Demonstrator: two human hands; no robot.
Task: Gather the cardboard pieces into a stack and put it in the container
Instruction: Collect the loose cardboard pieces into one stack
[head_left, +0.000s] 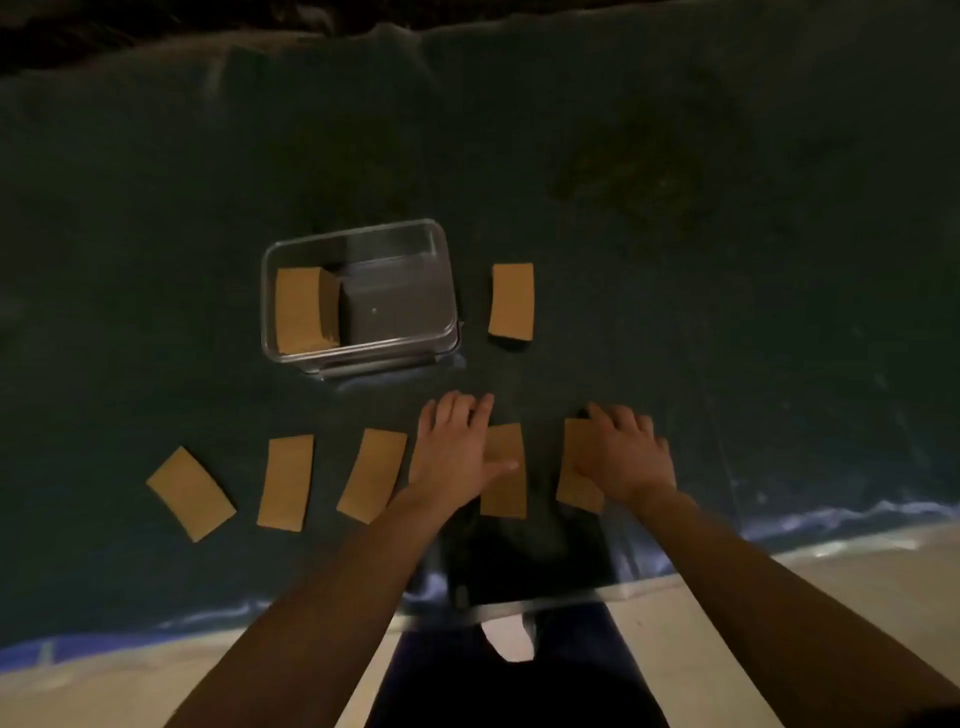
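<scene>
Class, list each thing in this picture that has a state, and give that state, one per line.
Clear container: lidless, cardboard stack at its left end.
Loose cardboard pieces: flat, unstacked.
Left hand: flat on one piece.
Right hand: flat on another piece.

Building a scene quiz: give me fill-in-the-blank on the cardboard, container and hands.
1. The stack already in the clear container sits at its ____ end.
2. Loose pieces left of the left hand number ____.
3. The right hand rests flat on a ____ piece.
4. One piece lies to the container's ____.

Missing: left; three; cardboard; right
</scene>
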